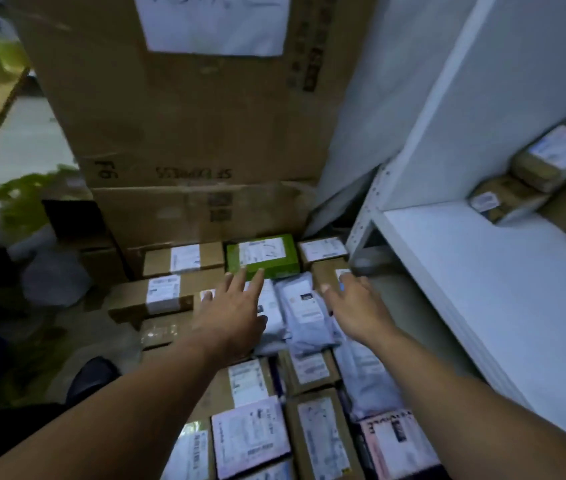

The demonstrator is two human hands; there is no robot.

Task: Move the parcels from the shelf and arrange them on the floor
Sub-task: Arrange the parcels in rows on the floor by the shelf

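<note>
1. Floor [108, 341] beside a white shelf [482, 271] held rows of parcels [250, 434]; others lay on the shelf.
2. Left hand [229, 313], fingers straight, reached the green box [262, 256] at its near edge.
3. Right hand [354, 310], fingers spread and empty, hovered over a brown box [324, 275].

2 large brown cartons [184, 126] stand stacked at upper centre, the top one bearing a white paper sheet [215, 22]. A green leafy plant [28, 199] sits at middle left, a dark shoe [92, 375] at lower left.
</note>
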